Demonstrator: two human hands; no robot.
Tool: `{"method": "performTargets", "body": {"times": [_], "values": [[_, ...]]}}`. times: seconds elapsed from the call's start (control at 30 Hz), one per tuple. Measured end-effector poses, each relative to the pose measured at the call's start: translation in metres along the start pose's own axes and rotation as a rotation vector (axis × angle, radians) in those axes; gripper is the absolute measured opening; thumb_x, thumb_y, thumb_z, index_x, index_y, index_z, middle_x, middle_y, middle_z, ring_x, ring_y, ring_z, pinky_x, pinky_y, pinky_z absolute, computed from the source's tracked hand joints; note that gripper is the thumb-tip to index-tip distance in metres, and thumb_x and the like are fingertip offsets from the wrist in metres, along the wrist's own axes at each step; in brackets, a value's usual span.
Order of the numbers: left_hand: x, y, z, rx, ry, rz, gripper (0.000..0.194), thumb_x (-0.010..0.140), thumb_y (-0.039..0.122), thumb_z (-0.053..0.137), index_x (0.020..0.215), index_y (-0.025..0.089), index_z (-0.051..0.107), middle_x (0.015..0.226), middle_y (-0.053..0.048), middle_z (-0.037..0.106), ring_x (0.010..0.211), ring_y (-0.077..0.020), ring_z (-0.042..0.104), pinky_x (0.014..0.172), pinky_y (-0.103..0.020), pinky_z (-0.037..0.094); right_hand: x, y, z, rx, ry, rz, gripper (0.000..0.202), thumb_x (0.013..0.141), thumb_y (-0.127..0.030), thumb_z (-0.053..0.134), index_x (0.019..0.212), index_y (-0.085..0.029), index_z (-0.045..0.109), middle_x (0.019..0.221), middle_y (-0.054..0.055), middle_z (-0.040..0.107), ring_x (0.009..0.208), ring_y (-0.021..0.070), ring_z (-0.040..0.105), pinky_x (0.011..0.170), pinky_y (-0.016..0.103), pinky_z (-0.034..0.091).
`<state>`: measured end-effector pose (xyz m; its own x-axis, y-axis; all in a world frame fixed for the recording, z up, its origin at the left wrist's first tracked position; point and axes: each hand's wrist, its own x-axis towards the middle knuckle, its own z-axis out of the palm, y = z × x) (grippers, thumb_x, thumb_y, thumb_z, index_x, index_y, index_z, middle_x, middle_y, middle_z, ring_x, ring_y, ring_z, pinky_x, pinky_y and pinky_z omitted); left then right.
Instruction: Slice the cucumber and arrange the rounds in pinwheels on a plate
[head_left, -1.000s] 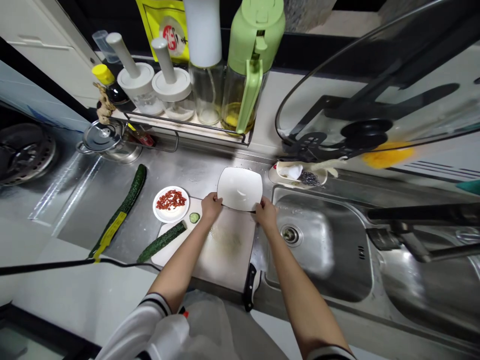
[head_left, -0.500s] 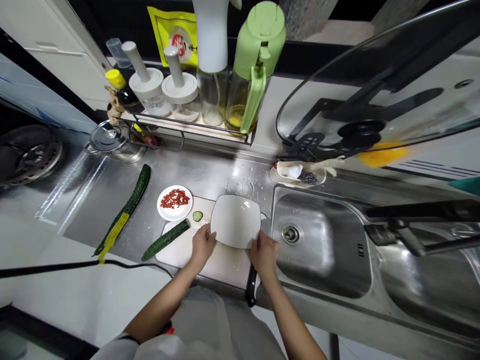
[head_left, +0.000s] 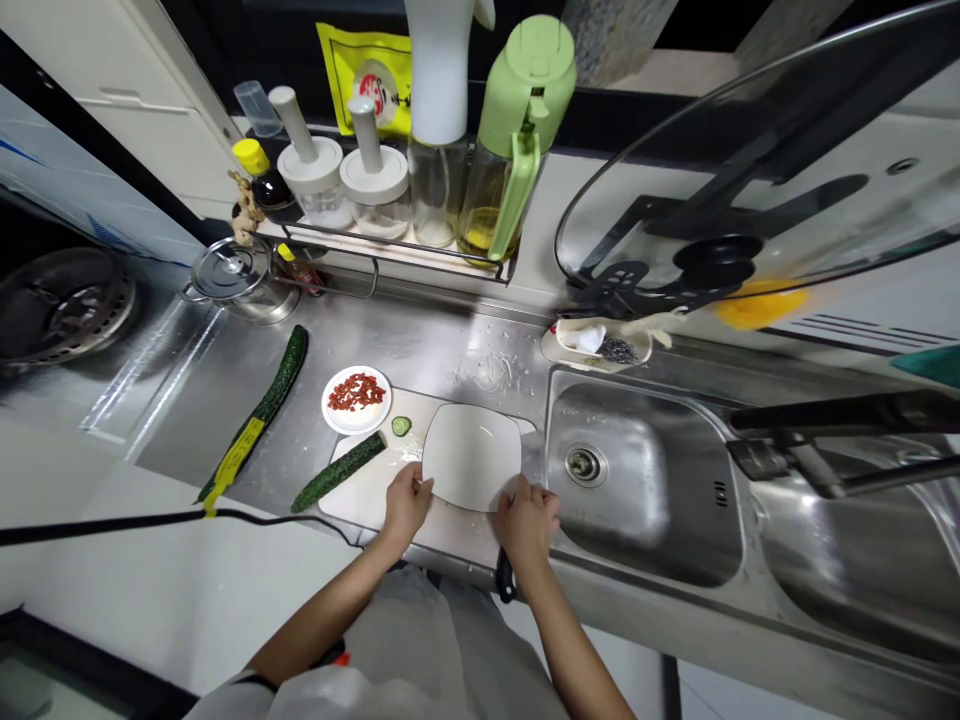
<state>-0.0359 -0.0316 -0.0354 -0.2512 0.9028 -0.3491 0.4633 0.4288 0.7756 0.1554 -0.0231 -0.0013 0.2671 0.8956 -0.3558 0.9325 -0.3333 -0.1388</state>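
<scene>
One white plate (head_left: 471, 455), pinched at near corners by left hand (head_left: 406, 508) and right hand (head_left: 526, 525), lies between and just beyond both, over cutting board (head_left: 371, 490); contact unclear. Squarish outline, no plain long axis or pointing end. Left hand nearer cut cucumber (head_left: 339, 473), which slants far and right toward plate.

White-lidded jars (head_left: 379, 195) beside yellow-capped bottle (head_left: 271, 188); lidded pot (head_left: 247, 290) near ginger (head_left: 244, 212); steel sink (head_left: 652, 510).
</scene>
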Motion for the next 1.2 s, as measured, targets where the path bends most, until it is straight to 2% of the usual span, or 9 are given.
{"method": "performTargets", "body": {"times": [0.33, 0.43, 0.5, 0.57, 0.63, 0.73, 0.8, 0.93, 1.2], "values": [[0.001, -0.002, 0.000, 0.084, 0.020, 0.044, 0.009, 0.077, 0.026, 0.051, 0.072, 0.022, 0.045, 0.057, 0.006, 0.038, 0.054, -0.0117, 0.041, 0.057, -0.023, 0.034, -0.002, -0.006, -0.002, -0.116, 0.023, -0.046, 0.029, 0.085, -0.023, 0.043, 0.108, -0.011, 0.056, 0.102, 0.017, 0.060, 0.107, 0.0321, 0.043, 0.076, 0.040, 0.034], [0.002, 0.001, -0.005, 0.147, -0.023, 0.073, 0.007, 0.078, 0.026, 0.053, 0.075, 0.021, 0.052, 0.059, 0.005, 0.045, 0.056, -0.0120, 0.045, 0.059, -0.023, 0.037, -0.002, -0.007, -0.003, -0.134, 0.022, -0.049, 0.027, 0.086, -0.022, 0.041, 0.106, -0.011, 0.056, 0.100, 0.018, 0.060, 0.106, 0.0316, 0.043, 0.075, 0.040, 0.034], [0.005, 0.005, -0.013, 0.192, -0.028, 0.092, 0.010, 0.079, 0.028, 0.055, 0.084, 0.020, 0.058, 0.067, 0.001, 0.054, 0.061, -0.0134, 0.051, 0.064, -0.025, 0.041, -0.002, -0.008, -0.004, -0.144, 0.015, -0.048, 0.028, 0.086, -0.020, 0.041, 0.107, -0.011, 0.056, 0.100, 0.018, 0.059, 0.105, 0.0314, 0.044, 0.075, 0.040, 0.034], [0.009, 0.011, -0.023, 0.257, 0.042, 0.125, 0.022, 0.082, 0.030, 0.054, 0.100, 0.019, 0.060, 0.083, -0.004, 0.061, 0.073, -0.0167, 0.057, 0.071, -0.028, 0.044, -0.002, -0.008, -0.005, -0.151, 0.008, -0.049, 0.028, 0.086, -0.020, 0.042, 0.108, -0.010, 0.056, 0.101, 0.018, 0.059, 0.105, 0.0312, 0.044, 0.075, 0.040, 0.034], [0.017, 0.018, -0.033, 0.364, 0.146, 0.184, 0.028, 0.085, 0.029, 0.050, 0.109, 0.019, 0.060, 0.100, -0.010, 0.062, 0.089, -0.0208, 0.058, 0.080, -0.031, 0.044, -0.002, -0.008, -0.005, -0.158, 0.009, -0.055, 0.029, 0.086, -0.021, 0.041, 0.108, -0.011, 0.056, 0.101, 0.018, 0.059, 0.105, 0.0310, 0.043, 0.074, 0.040, 0.034], [0.031, 0.029, -0.045, 0.549, 0.231, 0.268, 0.024, 0.086, 0.025, 0.048, 0.103, 0.018, 0.064, 0.104, -0.012, 0.060, 0.098, -0.0251, 0.052, 0.089, -0.036, 0.040, -0.003, -0.009, -0.006, -0.162, 0.014, -0.053, 0.030, 0.086, -0.022, 0.041, 0.109, -0.011, 0.056, 0.101, 0.018, 0.059, 0.105, 0.0308, 0.044, 0.074, 0.039, 0.034], [0.041, 0.035, -0.048, 0.641, 0.282, 0.251, 0.023, 0.085, 0.025, 0.049, 0.100, 0.018, 0.066, 0.108, -0.013, 0.058, 0.101, -0.0275, 0.048, 0.088, -0.040, 0.039, -0.003, -0.009, -0.006, -0.158, 0.014, -0.051, 0.030, 0.086, -0.022, 0.040, 0.109, -0.012, 0.056, 0.101, 0.018, 0.059, 0.105, 0.0308, 0.043, 0.075, 0.040, 0.035], [0.053, 0.041, -0.044, 0.760, 0.369, 0.130, 0.023, 0.082, 0.026, 0.055, 0.101, 0.020, 0.067, 0.123, -0.013, 0.050, 0.108, -0.0329, 0.040, 0.084, -0.045, 0.037, -0.004, -0.007, -0.004, -0.147, 0.016, -0.059, 0.034, 0.086, -0.023, 0.040, 0.113, -0.009, 0.055, 0.103, 0.020, 0.058, 0.106, 0.0317, 0.043, 0.075, 0.042, 0.035], [0.057, 0.040, -0.039, 0.786, 0.370, 0.085, 0.022, 0.082, 0.026, 0.055, 0.099, 0.019, 0.068, 0.125, -0.014, 0.047, 0.112, -0.0334, 0.036, 0.085, -0.047, 0.034, -0.004, -0.005, 0.000, -0.149, 0.031, -0.068, 0.034, 0.087, -0.023, 0.039, 0.114, -0.008, 0.053, 0.102, 0.019, 0.058, 0.104, 0.0321, 0.043, 0.072, 0.040, 0.035]]}}
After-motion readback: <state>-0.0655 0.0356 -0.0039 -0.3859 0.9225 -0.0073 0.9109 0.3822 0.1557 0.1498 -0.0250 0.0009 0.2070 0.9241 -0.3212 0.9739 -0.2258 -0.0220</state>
